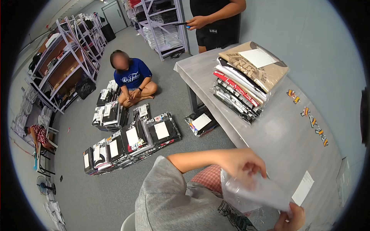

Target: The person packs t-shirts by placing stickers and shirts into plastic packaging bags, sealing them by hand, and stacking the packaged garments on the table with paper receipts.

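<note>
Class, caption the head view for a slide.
Left hand and right hand handle a plastic bag beside a table of bagged garments.

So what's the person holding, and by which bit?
A see-through, flat plastic bag: the right hand grips one end. The left hand is blurred, so its grip can't be told.

Blue T-shirt [132, 77] on the seated person [151, 87] says "Risk Taker" in white script, pretty sure. The tan bagged garment [251, 72] and red bagged garment [236, 88] have lettering too, but I can't make it out.
</note>
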The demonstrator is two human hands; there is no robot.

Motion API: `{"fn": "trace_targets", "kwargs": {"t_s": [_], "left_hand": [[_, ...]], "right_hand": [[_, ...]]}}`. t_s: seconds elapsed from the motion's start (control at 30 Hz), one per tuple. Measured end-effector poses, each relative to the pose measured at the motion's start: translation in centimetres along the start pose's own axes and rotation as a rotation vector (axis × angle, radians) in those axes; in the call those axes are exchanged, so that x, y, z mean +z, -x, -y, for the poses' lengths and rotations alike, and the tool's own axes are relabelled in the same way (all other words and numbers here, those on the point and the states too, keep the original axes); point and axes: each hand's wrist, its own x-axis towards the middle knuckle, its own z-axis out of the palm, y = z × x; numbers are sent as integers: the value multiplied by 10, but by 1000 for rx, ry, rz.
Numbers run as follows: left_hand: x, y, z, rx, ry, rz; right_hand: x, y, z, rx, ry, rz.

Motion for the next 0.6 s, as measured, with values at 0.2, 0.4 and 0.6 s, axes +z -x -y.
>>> {"fn": "trace_targets", "kwargs": {"t_s": [0.2,0.4,0.6], "left_hand": [[81,-26,-4,800,188,22],[94,-44,-15,819,423,446],[94,-52,-30,847,463,710]], "right_hand": [[-38,10,43,-1109,-100,-48],[-12,-10,27,-1320,-1093,-299],[39,-51,-13,-1040,-1165,9]]}}
